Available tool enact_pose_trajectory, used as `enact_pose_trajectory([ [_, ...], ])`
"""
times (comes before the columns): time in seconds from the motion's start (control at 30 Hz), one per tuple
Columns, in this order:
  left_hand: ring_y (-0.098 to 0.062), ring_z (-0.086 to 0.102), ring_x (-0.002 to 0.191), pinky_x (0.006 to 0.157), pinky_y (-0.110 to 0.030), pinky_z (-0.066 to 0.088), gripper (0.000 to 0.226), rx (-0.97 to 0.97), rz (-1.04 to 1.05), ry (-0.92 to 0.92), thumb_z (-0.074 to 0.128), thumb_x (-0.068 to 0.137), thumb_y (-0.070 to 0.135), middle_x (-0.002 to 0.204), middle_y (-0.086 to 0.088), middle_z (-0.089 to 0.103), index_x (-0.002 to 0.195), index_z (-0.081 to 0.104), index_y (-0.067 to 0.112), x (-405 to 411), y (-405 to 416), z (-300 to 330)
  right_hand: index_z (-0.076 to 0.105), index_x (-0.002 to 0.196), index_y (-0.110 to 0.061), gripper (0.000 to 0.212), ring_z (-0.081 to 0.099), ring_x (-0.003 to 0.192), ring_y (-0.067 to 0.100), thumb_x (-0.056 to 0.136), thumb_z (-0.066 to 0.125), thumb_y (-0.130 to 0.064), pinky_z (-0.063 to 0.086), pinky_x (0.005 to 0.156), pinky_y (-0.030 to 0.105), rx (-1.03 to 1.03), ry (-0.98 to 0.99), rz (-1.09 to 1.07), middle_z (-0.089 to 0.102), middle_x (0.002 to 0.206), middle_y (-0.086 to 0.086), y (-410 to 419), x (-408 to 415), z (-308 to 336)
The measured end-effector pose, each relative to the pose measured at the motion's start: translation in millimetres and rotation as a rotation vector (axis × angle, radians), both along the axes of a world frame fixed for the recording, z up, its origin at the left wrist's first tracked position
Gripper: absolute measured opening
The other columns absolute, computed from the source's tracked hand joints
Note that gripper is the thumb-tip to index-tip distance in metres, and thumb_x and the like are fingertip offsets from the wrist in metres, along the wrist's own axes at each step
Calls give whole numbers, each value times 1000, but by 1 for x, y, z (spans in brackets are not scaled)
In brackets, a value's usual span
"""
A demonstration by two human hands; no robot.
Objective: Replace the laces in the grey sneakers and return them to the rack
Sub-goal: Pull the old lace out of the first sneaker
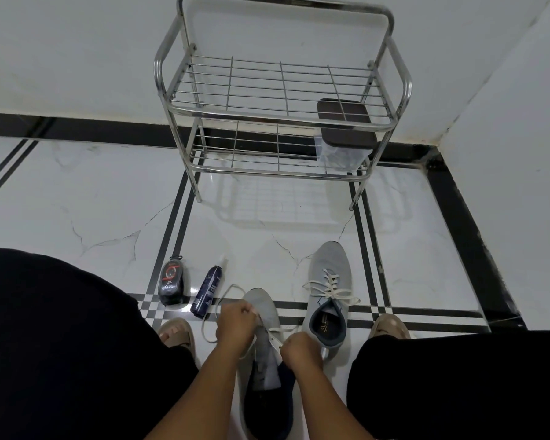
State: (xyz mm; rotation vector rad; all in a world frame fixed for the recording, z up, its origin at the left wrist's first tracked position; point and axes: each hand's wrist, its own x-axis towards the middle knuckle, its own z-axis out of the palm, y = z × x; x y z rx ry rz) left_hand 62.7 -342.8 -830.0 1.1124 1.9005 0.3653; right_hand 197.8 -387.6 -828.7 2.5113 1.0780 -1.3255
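Note:
A grey sneaker [262,308] lies on the floor between my knees, toe pointing away. My left hand [235,323] pinches its white lace [215,308] near the toe-side eyelets, and the loose lace loops out to the left. My right hand [300,347] grips the lace at the right-side eyelets. A second grey sneaker [329,290] stands to the right, laced with a white lace. The steel shoe rack [280,112] stands ahead against the wall, its top shelf bare.
A black shoe-polish bottle [171,285] and a dark blue spray can [207,292] lie on the floor to the left. A dark-lidded clear container [346,134] sits on the rack's lower shelf at the right. My knees and feet flank the sneaker.

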Motion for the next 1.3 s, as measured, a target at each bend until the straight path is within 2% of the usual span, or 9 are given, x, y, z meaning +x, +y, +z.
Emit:
enact_pose_trajectory([
  [0.17,-16,53,70,66,-37,51,14,86,932,-895,42,96,14,81,-6,55,91,54,12,-26,33,19,64,118,-8,32,59,114,30,90,50,-13,44,74,28,-21,6,-27,62,124,13,3,1,0],
  [0.23,-13,49,59,47,-24,51,26,35,1085,-1031,33,101,17,67,-1,50,80,47,13,-33,41,18,64,118,-7,33,59,113,29,90,48,-13,44,74,28,-37,-2,14,62,124,12,4,0,0],
  [0.3,-14,42,46,36,-17,36,28,-57,858,-757,35,100,21,56,0,44,75,45,13,-28,40,18,63,119,-8,34,59,114,28,90,47,-14,44,74,26,-41,-17,53,61,124,11,3,-1,0],
  [0.4,-29,59,79,64,-29,41,24,-50,156,-92,53,92,27,89,-12,58,104,50,8,-12,24,4,63,120,-9,34,58,115,26,91,47,-16,45,77,25,-50,15,68,61,125,10,1,-1,-3],
  [0.5,-24,59,94,75,-32,45,18,-111,-399,197,49,92,32,104,-7,63,102,51,17,1,-11,-9,61,121,-8,34,58,116,27,91,49,-16,42,74,25,-56,-1,78,60,126,10,0,-2,0],
  [0.67,-22,62,100,76,-31,45,20,-75,-566,381,43,94,31,107,-4,65,105,59,25,4,-29,-14,62,120,-8,35,59,114,28,89,49,-15,45,77,28,-75,5,67,61,125,12,-1,-4,1],
  [0.83,-18,54,90,73,-26,39,21,-178,-427,123,55,92,33,95,0,57,73,48,28,-8,-14,-12,60,122,-6,36,58,116,28,90,47,-14,42,75,26,-70,10,67,60,127,12,1,-4,1],
  [1.1,-15,44,55,49,-23,36,22,-376,-399,-252,41,97,9,64,-4,50,76,45,16,-11,-11,-5,60,119,-6,33,59,113,29,88,50,-11,46,78,29,-83,18,17,61,124,13,-1,-2,0],
  [1.3,-16,45,58,46,-22,35,27,-429,-66,-639,36,96,-3,70,-7,48,77,47,13,-7,-15,-2,62,121,-11,34,58,115,28,89,51,-14,49,85,33,-50,-10,-44,59,127,10,-4,4,-1],
])
